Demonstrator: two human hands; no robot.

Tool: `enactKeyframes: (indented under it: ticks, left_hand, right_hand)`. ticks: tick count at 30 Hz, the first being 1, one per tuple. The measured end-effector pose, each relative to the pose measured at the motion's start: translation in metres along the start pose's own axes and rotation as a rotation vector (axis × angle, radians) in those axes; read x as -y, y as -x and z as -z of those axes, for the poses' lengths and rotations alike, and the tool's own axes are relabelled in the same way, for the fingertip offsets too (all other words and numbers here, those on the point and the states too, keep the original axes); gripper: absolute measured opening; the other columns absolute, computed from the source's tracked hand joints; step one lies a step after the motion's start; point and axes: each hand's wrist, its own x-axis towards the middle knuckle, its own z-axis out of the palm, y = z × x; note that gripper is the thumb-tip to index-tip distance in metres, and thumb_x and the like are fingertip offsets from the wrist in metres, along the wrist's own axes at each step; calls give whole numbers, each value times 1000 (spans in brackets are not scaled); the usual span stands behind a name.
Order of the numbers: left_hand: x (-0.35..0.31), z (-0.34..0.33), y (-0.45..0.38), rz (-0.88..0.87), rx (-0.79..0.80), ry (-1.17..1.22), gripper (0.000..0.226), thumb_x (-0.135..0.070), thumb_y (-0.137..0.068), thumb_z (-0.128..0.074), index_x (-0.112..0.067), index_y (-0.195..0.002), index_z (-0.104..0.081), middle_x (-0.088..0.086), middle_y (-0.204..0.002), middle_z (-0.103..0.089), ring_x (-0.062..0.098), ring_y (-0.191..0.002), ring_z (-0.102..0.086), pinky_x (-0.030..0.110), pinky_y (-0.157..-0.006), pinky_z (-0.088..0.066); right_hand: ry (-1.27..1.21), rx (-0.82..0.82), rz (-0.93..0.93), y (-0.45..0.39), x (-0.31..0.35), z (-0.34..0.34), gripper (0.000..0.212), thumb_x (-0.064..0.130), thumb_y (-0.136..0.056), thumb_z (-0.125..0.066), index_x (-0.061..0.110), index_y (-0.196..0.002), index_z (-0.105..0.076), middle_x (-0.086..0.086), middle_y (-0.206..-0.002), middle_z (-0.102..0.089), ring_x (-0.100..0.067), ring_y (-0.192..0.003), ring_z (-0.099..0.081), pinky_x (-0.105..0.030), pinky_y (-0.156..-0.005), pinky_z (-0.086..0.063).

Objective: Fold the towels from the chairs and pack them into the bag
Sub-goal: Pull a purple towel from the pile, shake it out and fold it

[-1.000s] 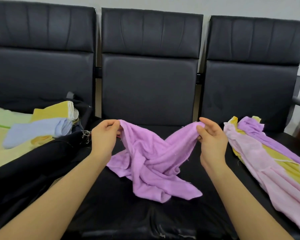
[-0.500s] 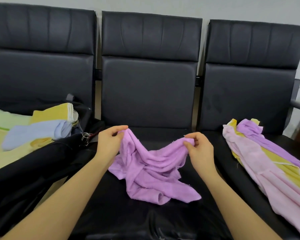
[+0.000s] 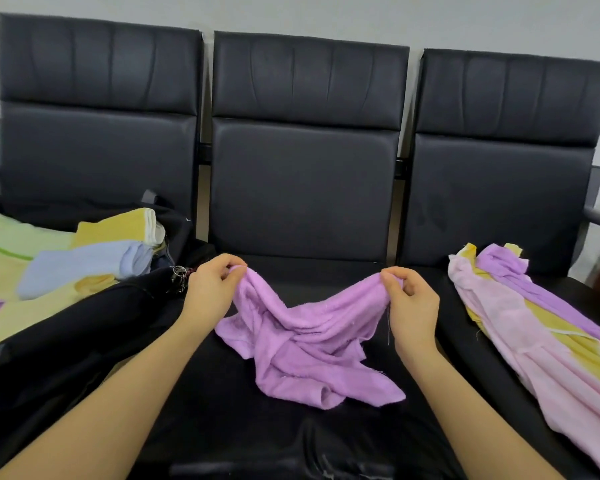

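Both hands have drawn closer together since a second ago, so the purple towel (image 3: 305, 344) sags lower between them. I read this as the spreading step: I'm hunting for the corners before any fold. My left hand (image 3: 210, 292) pinches the towel's left top edge, my right hand (image 3: 411, 303) pinches the right one, fingers curled over the cloth. Its bulk lies crumpled on the middle chair seat (image 3: 222, 410), just nearer than the hands. Next I judge it needs lifting and pulling taut (it looks twisted). Unfolded towels (image 3: 534, 327) wait on the right; the black bag (image 3: 84, 327) with folded ones (image 3: 87, 261) sits left.
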Motion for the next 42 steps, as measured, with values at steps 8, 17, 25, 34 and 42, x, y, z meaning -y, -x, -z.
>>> enactKeyframes:
  ticks: [8, 17, 25, 34, 42]
  left_hand:
    - [-51, 6, -13, 122, -84, 513, 21, -6, -88, -62, -25, -84, -71, -2, -90, -70, 11, -87, -64, 22, -70, -53]
    - [-104, 33, -52, 15, -147, 563, 37, 4, -81, -62, -16, -111, -70, -5, -93, -69, 6, -84, -61, 18, -81, -47]
    - [-131, 52, -71, -7, -256, 603, 32, 4, -86, -54, -21, -87, -72, 2, -97, -70, 18, -96, -65, 26, -84, -51]
    - [-139, 75, -81, -45, -176, 268, 58, 7, -83, -50, -15, -136, -51, 5, -139, -50, 21, -128, -46, 29, -104, -38]
    - [-141, 88, -95, -182, -226, -117, 23, -3, -92, -44, -17, -84, -61, 1, -90, -54, 30, -94, -50, 31, -78, -36]
  right_hand:
    - [-312, -145, -100, -7, 43, -6, 16, 12, -89, -63, 26, -97, -66, 13, -95, -66, 1, -91, -61, -15, -74, -45]
    - [-161, 13, 107, -43, 115, -2, 60, -9, -83, -54, 16, -137, -44, 2, -123, -51, -11, -110, -52, -19, -88, -44]
    - [-76, -123, 180, -63, 139, 9, 14, 7, -87, -60, 13, -90, -72, -4, -90, -70, -17, -87, -65, -28, -77, -52]
    - [-194, -263, 125, -76, 162, 23, 22, 10, -90, -62, 13, -112, -66, 9, -77, -57, -2, -72, -55, -15, -74, -46]
    - [-120, -108, 178, -80, 170, 22, 53, -5, -85, -48, 11, -135, -50, -1, -131, -52, -12, -119, -47, -23, -95, -36]
